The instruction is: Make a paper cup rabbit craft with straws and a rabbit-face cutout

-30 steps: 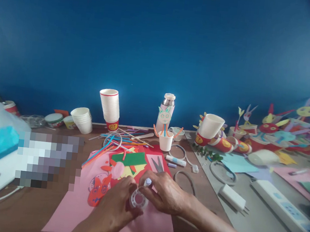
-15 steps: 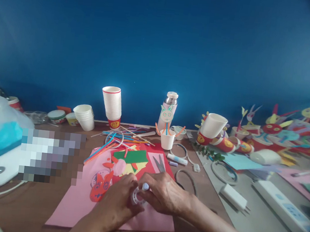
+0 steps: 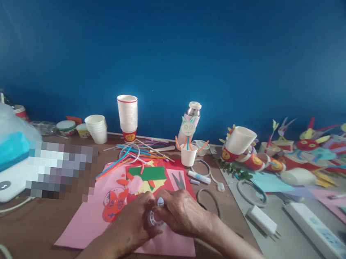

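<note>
My right hand (image 3: pixel 181 210) is closed around a marker (image 3: pixel 161 201), whose pale lavender end sticks up between thumb and fingers. Close against it, my left hand (image 3: pixel 133 216) is curled at the rim of a clear ring (image 3: pixel 152 219), over a pink sheet (image 3: pixel 78 231). The marker's lower tip is hidden by my fingers. Left of my hands lies a red cut-out animal face (image 3: pixel 111 211) with drawn features. Scissors (image 3: pixel 179 181) rest just beyond my right hand, near green paper (image 3: pixel 148 173). A glue stick (image 3: pixel 199 177) and a lavender cap (image 3: pixel 194 182) lie to their right.
Stacked paper cups (image 3: pixel 127 114) stand at the back beside loose coloured sticks (image 3: pixel 123 157). A paper cup (image 3: pixel 188 156) with a rabbit-like figure stands before a thermos (image 3: pixel 193 111). At right are a power strip (image 3: pixel 313 231), a charger (image 3: pixel 262 221) and several cup figures.
The view has shifted slightly. My hands stay together over the pink sheet, and the marker's upper end has tilted a little; both grips look the same.
</note>
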`<state>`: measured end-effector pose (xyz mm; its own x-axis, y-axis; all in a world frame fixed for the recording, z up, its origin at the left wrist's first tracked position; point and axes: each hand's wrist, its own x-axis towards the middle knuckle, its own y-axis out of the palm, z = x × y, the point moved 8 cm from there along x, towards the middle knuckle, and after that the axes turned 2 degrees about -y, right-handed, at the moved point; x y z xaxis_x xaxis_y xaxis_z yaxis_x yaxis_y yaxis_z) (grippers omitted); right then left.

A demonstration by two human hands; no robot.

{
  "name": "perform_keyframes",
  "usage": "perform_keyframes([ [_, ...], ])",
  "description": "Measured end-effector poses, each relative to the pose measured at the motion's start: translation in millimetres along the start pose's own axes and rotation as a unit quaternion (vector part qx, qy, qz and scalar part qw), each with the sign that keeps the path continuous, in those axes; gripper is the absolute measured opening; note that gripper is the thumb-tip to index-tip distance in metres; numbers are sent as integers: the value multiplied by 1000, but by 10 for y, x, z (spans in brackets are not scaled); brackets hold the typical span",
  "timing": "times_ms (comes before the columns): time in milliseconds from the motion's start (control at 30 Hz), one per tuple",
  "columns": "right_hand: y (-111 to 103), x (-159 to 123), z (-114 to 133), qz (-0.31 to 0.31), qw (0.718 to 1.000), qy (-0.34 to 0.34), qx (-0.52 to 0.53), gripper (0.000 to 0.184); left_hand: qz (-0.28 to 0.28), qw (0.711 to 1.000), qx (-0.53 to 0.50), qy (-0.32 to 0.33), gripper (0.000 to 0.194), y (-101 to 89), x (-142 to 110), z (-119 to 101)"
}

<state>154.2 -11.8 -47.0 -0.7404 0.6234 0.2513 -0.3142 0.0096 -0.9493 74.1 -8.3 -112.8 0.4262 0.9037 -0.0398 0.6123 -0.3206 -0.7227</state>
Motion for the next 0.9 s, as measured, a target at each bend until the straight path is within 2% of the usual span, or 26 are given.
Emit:
perform_keyframes([
  [100, -2, 22, -37, 15, 999, 34, 33, 15, -15, 1000, 6, 13, 44, -30, 4, -20],
  [200, 8, 25, -88, 20, 996, 61, 68, 17, -6, 1000, 16, 22, 43, -40, -5, -49],
  [533, 74, 34, -275, -9, 972, 123, 202, 20, 20, 999, 45, 10, 36, -46, -10, -121],
  [900, 160, 0, -369, -44, 951, 157, 261, 19, 19, 999, 31, 7, 32, -77, -25, -165],
])
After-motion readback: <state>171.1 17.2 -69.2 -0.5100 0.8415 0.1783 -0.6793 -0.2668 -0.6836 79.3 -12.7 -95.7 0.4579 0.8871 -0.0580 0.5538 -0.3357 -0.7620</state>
